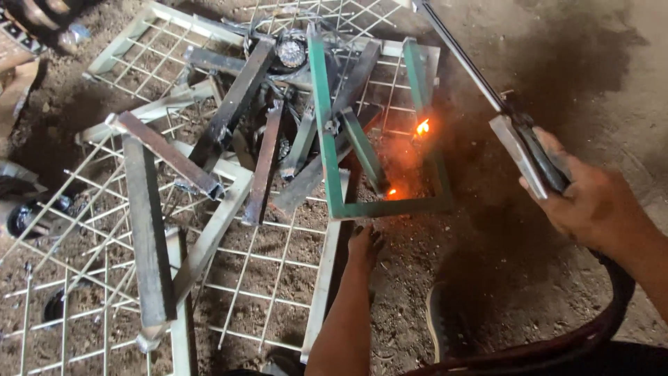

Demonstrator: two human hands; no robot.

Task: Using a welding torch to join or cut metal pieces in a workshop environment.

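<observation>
On my far left I see pale-painted steel frames filled with welded wire mesh [83, 230], lying flat on loose brown dirt, and across them a heap of bare, rust-grey angle-iron lengths [147, 237], crossed over one another; they look stiff, sharp-edged and rough with scale. Moving in, my left hand [364, 245] reaches forward with the fingers spread down, tips at or just beside the near bar of the green-painted rectangular angle-iron frame [379, 207], which lies tilted on the scrap in the middle of the view; I cannot tell whether the hand presses it or only hovers. I judge that frame rigid and fairly heavy for its size, not fragile, with thin flanges that could cut, so the near green bar or the long left upright seems the place to take hold. Its right side is not: two orange glowing spots [422, 127] burn there amid smoke, so that metal is surely hot. On the right, my right hand [588, 202] is clamped around the dark-handled welding electrode holder [532, 152], a long thin rod [459, 52] running up and away, a thick dark cable [598, 327] trailing down beneath my forearm.
</observation>
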